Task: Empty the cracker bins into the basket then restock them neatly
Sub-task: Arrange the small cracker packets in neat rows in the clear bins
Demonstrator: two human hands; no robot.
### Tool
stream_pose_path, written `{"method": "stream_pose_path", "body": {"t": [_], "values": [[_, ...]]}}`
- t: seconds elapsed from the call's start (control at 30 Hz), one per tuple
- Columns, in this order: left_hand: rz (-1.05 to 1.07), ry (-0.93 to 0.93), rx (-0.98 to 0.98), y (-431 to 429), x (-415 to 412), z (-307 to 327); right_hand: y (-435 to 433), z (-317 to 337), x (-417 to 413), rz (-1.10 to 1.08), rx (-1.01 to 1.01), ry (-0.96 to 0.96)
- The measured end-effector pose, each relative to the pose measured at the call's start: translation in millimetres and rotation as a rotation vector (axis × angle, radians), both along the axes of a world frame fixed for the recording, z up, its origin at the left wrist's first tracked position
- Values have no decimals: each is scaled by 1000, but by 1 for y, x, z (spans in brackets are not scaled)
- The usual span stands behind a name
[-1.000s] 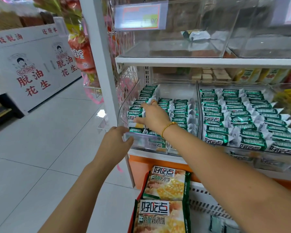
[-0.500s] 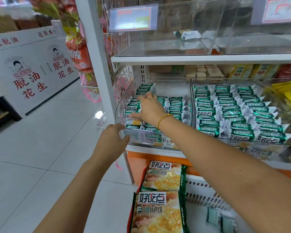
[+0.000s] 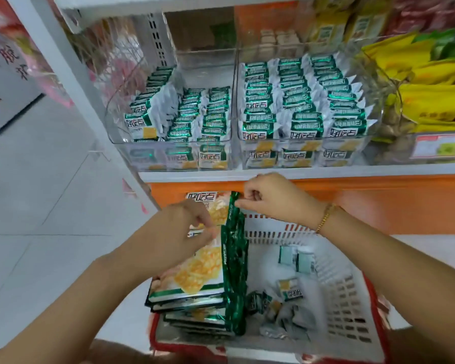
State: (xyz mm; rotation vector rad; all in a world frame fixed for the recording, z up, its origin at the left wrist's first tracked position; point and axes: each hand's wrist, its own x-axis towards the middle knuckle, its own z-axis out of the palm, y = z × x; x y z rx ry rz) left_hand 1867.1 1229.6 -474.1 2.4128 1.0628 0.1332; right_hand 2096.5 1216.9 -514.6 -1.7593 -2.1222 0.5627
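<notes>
The person is bending over the basket (image 3: 344, 298). The right grip (image 3: 271, 198) is pinching the top corner of a big green cracker bag (image 3: 234, 258) between thumb and curled fingers. The left grip (image 3: 179, 232), just beside and slightly lower, is pinching the top edge of a printed bag face with its fingers curled in. I cannot tell whether that is the same bag.

The bag is hanging on edge below both grips, with its foot against a stack (image 3: 192, 306) of like bags lying under the left grip. Below and right of the right grip, small packets (image 3: 289, 287) are lying loose on the basket floor.

Above both grips, on the shelf (image 3: 195, 176), two clear bins are sitting side by side. The left bin (image 3: 142, 156) and the right bin (image 3: 300, 141) are both holding rows of green packets.
</notes>
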Motion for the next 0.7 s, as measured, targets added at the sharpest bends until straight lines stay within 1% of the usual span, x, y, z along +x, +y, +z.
{"method": "stream_pose_path", "body": {"t": [0.07, 0.13, 0.2, 0.27, 0.37, 0.5, 0.6, 0.7], "values": [[-37, 52, 30, -3, 2, -12, -6, -50, 19, -94, -182, 25], [-46, 114, 4, 0, 5, -21, -12, -105, 30, -146, -409, 1], [-44, 167, -37, 3, 5, -27, -21, -152, 29, -154, -606, -7], [-37, 212, -72, 6, 5, -35, -34, -190, 21, -118, -729, 15], [-46, 281, -94, 6, 8, -42, -47, -236, 4, -71, -833, 30], [-15, 282, -118, 6, 13, -45, -54, -285, -11, -81, -889, -31], [11, 265, -122, 6, 14, -47, -58, -297, -22, -97, -921, -27], [19, 269, -125, 6, 16, -47, -62, -304, -33, -111, -882, -24]]}}
